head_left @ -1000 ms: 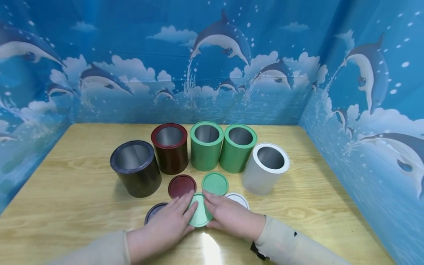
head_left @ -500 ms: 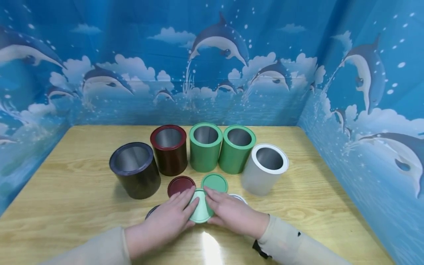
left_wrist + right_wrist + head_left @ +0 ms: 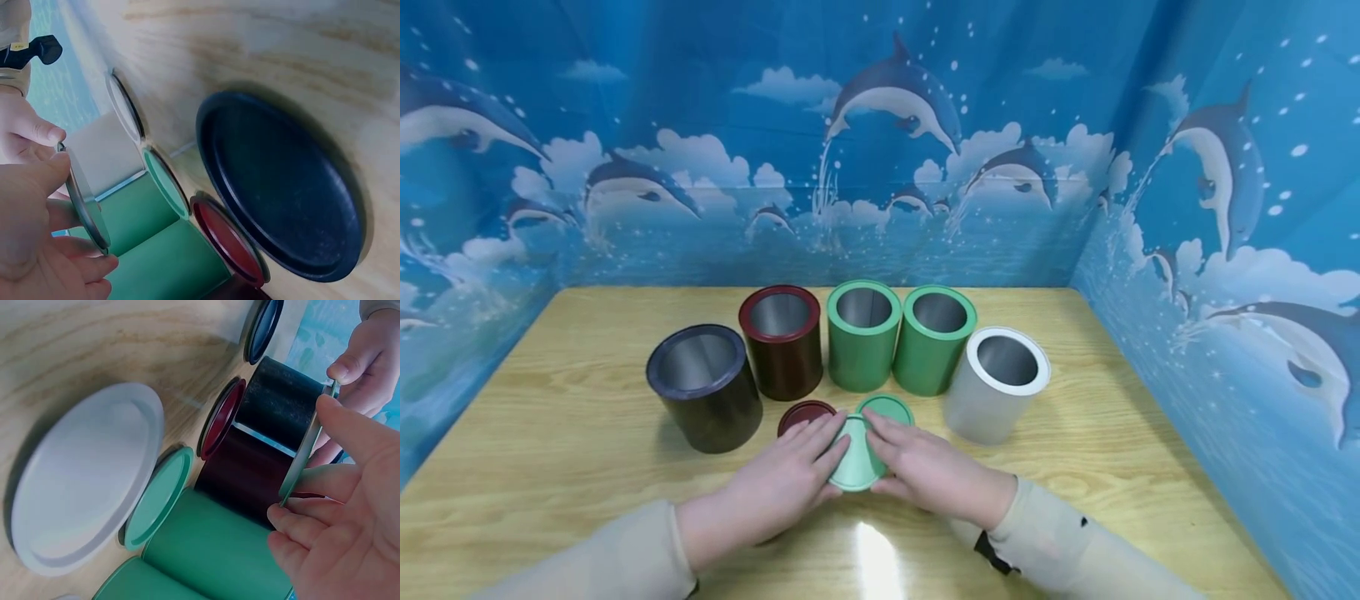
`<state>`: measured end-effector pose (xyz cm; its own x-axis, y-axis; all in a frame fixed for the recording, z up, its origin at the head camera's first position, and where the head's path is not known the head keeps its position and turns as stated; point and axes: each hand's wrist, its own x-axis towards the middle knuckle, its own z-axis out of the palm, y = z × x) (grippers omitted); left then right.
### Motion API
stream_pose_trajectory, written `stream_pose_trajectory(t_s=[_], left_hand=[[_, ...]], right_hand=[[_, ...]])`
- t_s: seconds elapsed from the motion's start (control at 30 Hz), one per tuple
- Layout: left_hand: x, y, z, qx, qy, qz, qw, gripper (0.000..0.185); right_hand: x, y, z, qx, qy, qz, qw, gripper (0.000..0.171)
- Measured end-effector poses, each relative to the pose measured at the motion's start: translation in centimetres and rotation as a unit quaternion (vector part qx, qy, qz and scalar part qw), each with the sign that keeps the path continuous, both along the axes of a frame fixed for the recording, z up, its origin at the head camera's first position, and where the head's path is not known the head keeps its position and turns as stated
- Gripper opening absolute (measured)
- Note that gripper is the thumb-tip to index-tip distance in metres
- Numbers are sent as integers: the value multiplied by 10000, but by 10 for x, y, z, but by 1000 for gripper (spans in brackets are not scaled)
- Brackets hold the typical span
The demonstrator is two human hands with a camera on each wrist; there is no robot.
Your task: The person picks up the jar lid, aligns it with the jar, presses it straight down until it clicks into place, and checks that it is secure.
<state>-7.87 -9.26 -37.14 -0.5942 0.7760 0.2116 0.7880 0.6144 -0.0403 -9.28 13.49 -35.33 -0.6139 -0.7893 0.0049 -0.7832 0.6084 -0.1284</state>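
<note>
A light green can lid (image 3: 856, 467) is held between both hands, raised off the table. My left hand (image 3: 775, 487) grips its left edge, with thumb and fingers at the rim in the left wrist view. Opposite, my right hand (image 3: 934, 477) pinches the right edge the same way. Below and beyond lie a dark red lid (image 3: 801, 412) and another green lid (image 3: 891, 407), both partly covered by the hands. A white lid (image 3: 87, 481) lies flat under the right hand, and a black lid (image 3: 281, 187) under the left; both are hidden in the head view.
Lidless cans stand in an arc behind: a black one (image 3: 711, 408), a dark red one (image 3: 786, 362), two green ones (image 3: 861, 358) side by side and a white one (image 3: 988, 412). A dolphin-print curtain (image 3: 820, 242) borders the wooden table (image 3: 1097, 433).
Both hands have lifted the light green lid and carried it slightly forward, toward the cans. They now overlap the red and green lids and cover the black and white ones in the head view.
</note>
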Motion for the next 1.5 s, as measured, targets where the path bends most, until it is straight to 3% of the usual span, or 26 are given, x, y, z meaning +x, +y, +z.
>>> stream_pose_trajectory(t_s=[0.2,0.43,0.57,1.07,1.5], left_hand=[[-4,-1,6,17,-45,-35,10000,58],[-11,-1,9,178,449,-128,9987,59],[-14,-1,14,119,534,-164,9984,59],[-26,1,37,-148,202,-174,9995,61],[-36,4,68,-502,112,-236,9984,61]], right_hand=[[-3,1,4,7,74,-20,10000,63],[-9,4,9,-134,250,35,9996,64],[-12,5,13,-179,322,63,9993,64],[-20,9,31,-150,330,-52,9993,64],[-26,13,54,-196,112,-78,9997,64]])
